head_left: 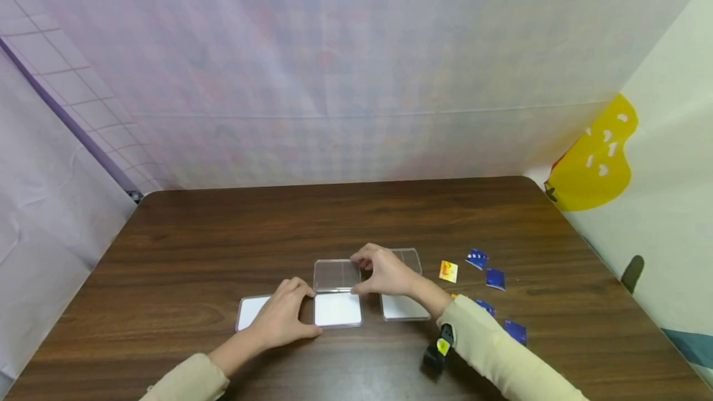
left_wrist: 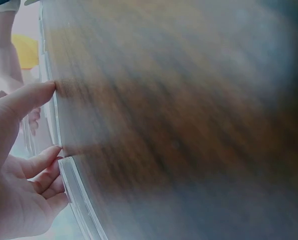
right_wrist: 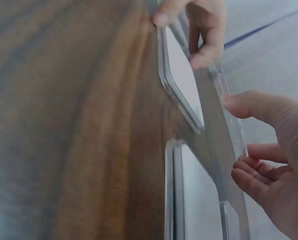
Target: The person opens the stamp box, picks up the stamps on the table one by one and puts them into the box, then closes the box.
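Note:
Three flat clear plastic cases with white inserts lie in a row on the wooden table. The middle case (head_left: 337,309) stands open, its transparent lid (head_left: 337,275) folded back away from the person. My left hand (head_left: 284,314) grips the base of this case at its left side, thumb at the near corner and fingers at the far one. With thumb and fingertips spread along the lid's right edge, my right hand (head_left: 387,271) holds the lid. The left case (head_left: 252,312) is partly covered by the left hand. The right case (head_left: 405,308), also open, lies partly behind the right hand.
To the right are several small blue cards (head_left: 495,278) and a yellow-orange card (head_left: 448,271); the right forearm overlaps some. A black strapped device (head_left: 437,351) sits at the right wrist. Pale cloth (head_left: 334,79) hangs behind the table's (head_left: 223,221) far edge.

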### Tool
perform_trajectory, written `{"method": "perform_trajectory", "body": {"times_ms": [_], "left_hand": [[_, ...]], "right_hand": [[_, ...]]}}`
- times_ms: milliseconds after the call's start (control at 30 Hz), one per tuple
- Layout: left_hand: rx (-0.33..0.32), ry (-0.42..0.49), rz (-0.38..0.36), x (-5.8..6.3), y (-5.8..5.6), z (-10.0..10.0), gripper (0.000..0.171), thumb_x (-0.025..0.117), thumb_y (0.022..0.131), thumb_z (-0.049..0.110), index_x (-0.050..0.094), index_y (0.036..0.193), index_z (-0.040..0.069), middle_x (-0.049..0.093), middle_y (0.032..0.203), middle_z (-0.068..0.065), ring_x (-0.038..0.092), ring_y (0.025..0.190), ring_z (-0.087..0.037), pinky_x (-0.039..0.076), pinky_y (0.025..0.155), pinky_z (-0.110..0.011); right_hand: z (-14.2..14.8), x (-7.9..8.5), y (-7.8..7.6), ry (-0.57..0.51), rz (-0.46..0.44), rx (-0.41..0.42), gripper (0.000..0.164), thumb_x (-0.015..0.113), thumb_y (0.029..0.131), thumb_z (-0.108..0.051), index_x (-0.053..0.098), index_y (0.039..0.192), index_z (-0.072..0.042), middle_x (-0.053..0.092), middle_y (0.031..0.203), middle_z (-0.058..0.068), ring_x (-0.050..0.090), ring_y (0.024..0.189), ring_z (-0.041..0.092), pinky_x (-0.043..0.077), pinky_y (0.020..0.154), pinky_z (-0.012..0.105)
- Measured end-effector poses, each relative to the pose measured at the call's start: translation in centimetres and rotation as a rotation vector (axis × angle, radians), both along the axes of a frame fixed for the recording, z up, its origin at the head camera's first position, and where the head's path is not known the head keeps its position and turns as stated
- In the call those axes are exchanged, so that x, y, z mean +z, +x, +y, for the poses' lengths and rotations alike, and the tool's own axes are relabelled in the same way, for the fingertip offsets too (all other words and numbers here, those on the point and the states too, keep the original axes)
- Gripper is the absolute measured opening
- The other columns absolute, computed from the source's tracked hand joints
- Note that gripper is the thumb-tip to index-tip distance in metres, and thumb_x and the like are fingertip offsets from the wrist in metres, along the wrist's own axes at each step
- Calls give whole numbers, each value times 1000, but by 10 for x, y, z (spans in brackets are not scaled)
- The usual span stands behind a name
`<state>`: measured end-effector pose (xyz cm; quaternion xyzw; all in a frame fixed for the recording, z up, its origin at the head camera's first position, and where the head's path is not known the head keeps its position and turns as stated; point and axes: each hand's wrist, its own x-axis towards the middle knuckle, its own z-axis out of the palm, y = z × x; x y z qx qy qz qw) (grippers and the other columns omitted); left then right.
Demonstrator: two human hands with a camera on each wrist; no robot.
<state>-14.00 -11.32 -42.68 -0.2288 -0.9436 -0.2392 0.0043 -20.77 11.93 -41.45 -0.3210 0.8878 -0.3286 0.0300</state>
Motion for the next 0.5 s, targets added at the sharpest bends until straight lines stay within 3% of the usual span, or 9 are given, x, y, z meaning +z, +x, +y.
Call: {"method": "perform_trajectory", "body": {"times_ms": [500], "left_hand": [[-13,6,-24,1,-1,1,56,80,60,32,59,102,2,53,102,-8,48,98,-24,47,82,-40]], "right_hand": [[-5,-9,-22,10,-57,-74,55,83,60,-22,62,105,3,58,93,6,57,84,17,48,74,22]]}}
